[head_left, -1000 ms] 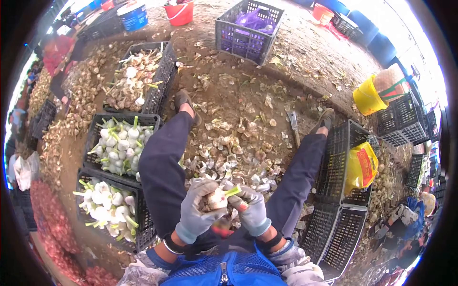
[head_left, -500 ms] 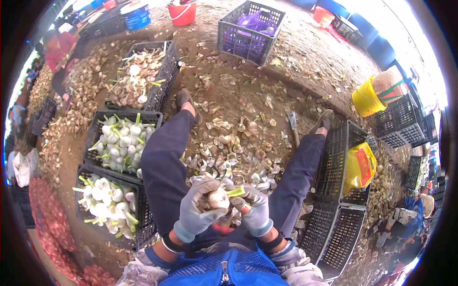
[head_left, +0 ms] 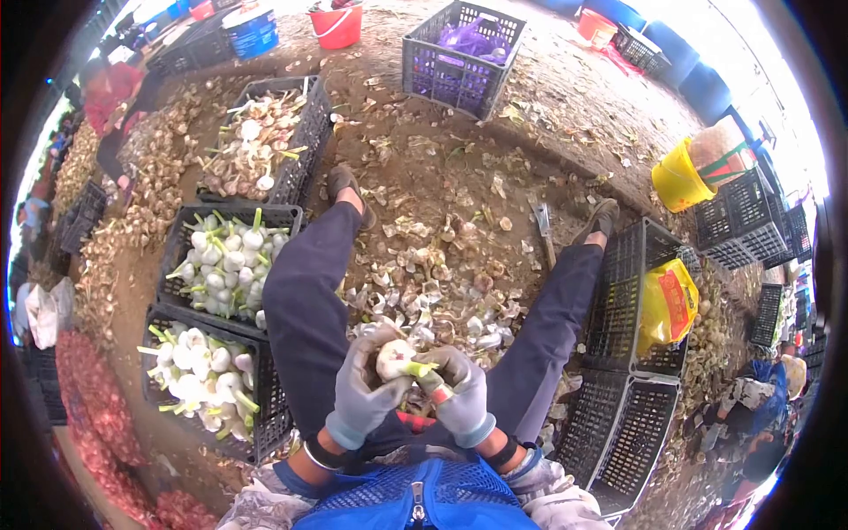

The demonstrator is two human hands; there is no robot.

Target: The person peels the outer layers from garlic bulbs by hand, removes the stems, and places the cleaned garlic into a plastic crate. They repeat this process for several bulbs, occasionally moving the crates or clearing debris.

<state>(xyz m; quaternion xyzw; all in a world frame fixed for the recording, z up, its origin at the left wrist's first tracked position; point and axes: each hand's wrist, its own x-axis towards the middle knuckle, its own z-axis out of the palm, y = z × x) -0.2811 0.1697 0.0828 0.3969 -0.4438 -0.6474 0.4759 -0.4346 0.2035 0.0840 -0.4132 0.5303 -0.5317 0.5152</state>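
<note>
A garlic bulb (head_left: 394,359) with a short green stem is held between my hands, low in the middle of the view. My left hand (head_left: 367,384), in a grey glove, is wrapped round the bulb from the left. My right hand (head_left: 455,389), also gloved, has its fingers closed at the green stem, with reddish tape on one finger. Beneath and beyond the hands, loose peelings (head_left: 433,274) cover the ground between my legs. Two black crates of clean white garlic, one (head_left: 231,265) behind the other (head_left: 205,371), stand to the left.
A crate of untrimmed garlic (head_left: 256,141) stands farther left. A long-handled tool (head_left: 543,231) lies near my right foot. Black crates (head_left: 618,424) and a yellow bag (head_left: 664,305) are on the right. Beyond are a purple-filled crate (head_left: 459,75) and yellow bucket (head_left: 682,179). People are at both edges.
The bulb has turned, so its stem points more toward me and downward. My right hand has shifted slightly left, closer to the bulb.
</note>
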